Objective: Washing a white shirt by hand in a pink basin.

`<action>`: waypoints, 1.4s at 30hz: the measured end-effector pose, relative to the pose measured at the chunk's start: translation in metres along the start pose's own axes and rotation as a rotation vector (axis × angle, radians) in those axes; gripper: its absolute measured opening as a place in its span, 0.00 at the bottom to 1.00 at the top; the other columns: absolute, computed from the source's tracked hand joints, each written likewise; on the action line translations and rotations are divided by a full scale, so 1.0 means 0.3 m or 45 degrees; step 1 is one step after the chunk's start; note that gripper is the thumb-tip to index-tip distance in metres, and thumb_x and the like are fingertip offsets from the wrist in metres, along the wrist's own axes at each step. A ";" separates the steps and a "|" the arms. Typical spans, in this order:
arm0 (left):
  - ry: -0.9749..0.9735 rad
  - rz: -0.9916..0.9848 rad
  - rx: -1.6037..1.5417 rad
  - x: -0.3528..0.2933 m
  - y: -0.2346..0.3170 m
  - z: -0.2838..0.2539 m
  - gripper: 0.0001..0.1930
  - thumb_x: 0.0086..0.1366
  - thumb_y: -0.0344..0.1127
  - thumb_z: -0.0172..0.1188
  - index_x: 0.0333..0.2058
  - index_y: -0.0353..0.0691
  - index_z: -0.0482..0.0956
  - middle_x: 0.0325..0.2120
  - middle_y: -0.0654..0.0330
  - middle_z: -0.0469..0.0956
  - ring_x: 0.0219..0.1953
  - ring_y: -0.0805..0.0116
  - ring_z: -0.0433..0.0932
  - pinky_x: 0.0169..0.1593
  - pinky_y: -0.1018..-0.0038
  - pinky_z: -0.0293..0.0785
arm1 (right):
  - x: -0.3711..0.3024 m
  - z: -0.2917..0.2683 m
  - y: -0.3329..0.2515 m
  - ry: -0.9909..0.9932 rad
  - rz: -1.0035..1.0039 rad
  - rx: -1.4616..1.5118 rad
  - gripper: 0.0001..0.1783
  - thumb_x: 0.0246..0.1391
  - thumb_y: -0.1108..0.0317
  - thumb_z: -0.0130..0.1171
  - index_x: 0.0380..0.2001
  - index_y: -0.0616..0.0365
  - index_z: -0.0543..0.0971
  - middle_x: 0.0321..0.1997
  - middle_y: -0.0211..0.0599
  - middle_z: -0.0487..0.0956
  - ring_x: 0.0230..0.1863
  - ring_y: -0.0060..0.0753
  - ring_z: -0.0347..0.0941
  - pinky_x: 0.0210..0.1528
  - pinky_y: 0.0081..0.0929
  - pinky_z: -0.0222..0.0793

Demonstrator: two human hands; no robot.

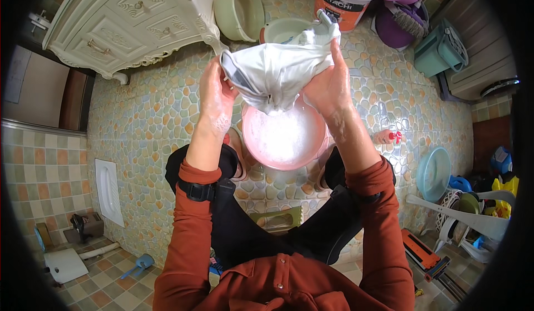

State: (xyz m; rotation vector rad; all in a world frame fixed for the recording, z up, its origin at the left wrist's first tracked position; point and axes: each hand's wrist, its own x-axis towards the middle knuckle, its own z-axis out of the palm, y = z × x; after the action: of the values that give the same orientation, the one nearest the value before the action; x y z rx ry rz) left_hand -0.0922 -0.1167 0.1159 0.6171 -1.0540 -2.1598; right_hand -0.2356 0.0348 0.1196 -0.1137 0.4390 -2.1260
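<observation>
A wet white cloth garment (278,69) with a grey edge is stretched between my hands. My left hand (216,91) is closed on its left side, with suds on the wrist. At the other side, my right hand (329,88) grips the cloth, also wet and soapy, and a twisted end rises above it. Below the garment a pink basin (285,167) stands on the floor between my feet. White foamy suds (286,136) fill it, shining brightly under the light. The cloth's lower folds overlap the basin's far rim in view.
Beyond the basin stand a pale green tub (239,11), a pale green basin (286,28) and an orange-and-white bucket (344,8). A carved cream cabinet (130,24) is at the far left. To my right are a small red-ended item (387,137) and a light blue basin (434,173).
</observation>
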 end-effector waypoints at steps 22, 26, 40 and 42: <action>-0.353 1.186 1.638 -0.037 -0.010 0.095 0.28 0.59 0.41 0.60 0.58 0.46 0.66 0.54 0.49 0.64 0.51 0.53 0.69 0.58 0.64 0.63 | -0.134 0.094 0.068 -0.164 0.123 -0.366 0.23 0.59 0.57 0.55 0.54 0.53 0.68 0.54 0.35 0.71 0.55 0.32 0.68 0.54 0.42 0.67; -0.415 0.306 0.705 -0.079 0.052 0.111 0.37 0.56 0.52 0.63 0.58 0.35 0.64 0.59 0.48 0.62 0.57 0.62 0.67 0.56 0.69 0.66 | -0.136 0.221 0.044 -0.189 0.048 -0.696 0.27 0.60 0.46 0.50 0.51 0.59 0.71 0.45 0.42 0.76 0.41 0.36 0.77 0.39 0.35 0.75; -0.348 0.085 0.146 -0.353 -0.242 0.221 0.22 0.64 0.37 0.53 0.56 0.36 0.66 0.53 0.60 0.69 0.55 0.69 0.67 0.57 0.72 0.61 | 0.300 0.047 -0.075 0.029 -0.608 0.199 0.37 0.61 0.38 0.30 0.42 0.63 0.75 0.29 0.44 0.77 0.30 0.44 0.73 0.30 0.39 0.74; -0.466 0.153 0.349 -0.353 -0.286 0.156 0.22 0.65 0.37 0.53 0.56 0.37 0.66 0.52 0.59 0.70 0.54 0.69 0.68 0.56 0.72 0.62 | 0.278 0.027 -0.075 -0.092 -0.524 0.226 0.36 0.62 0.38 0.32 0.43 0.61 0.74 0.31 0.42 0.78 0.32 0.40 0.74 0.28 0.33 0.75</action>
State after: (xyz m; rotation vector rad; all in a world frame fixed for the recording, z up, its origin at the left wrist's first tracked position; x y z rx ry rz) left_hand -0.0803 0.0238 0.0859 0.2699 -1.5585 -2.0844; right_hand -0.2983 -0.0246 0.1280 -0.1919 0.1920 -2.5447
